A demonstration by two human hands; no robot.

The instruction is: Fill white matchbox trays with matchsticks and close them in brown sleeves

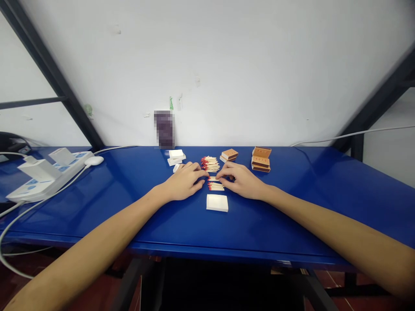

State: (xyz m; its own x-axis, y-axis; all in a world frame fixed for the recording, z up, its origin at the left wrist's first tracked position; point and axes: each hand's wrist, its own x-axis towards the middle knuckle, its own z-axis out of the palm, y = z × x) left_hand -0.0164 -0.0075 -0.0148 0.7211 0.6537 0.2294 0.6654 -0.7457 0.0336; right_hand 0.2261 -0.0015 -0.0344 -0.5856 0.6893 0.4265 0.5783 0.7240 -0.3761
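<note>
My left hand point(185, 180) and my right hand point(239, 179) rest on the blue table point(129, 203), fingertips meeting over a small bundle of red-tipped matches point(215, 185). Both hands have their fingers curled in a pinch on those matches. A bigger pile of matches point(210, 163) lies just beyond the fingertips. An empty white inner tray point(217, 202) sits right in front of the hands, nearer to me.
White trays point(176, 157) lie behind my left hand. Brown matchbox sleeves point(229, 155) and a stack of them point(261, 159) stand behind my right hand. A white power strip with plugs point(45, 172) and cables lies far left. A dark blurred object point(164, 129) leans on the wall.
</note>
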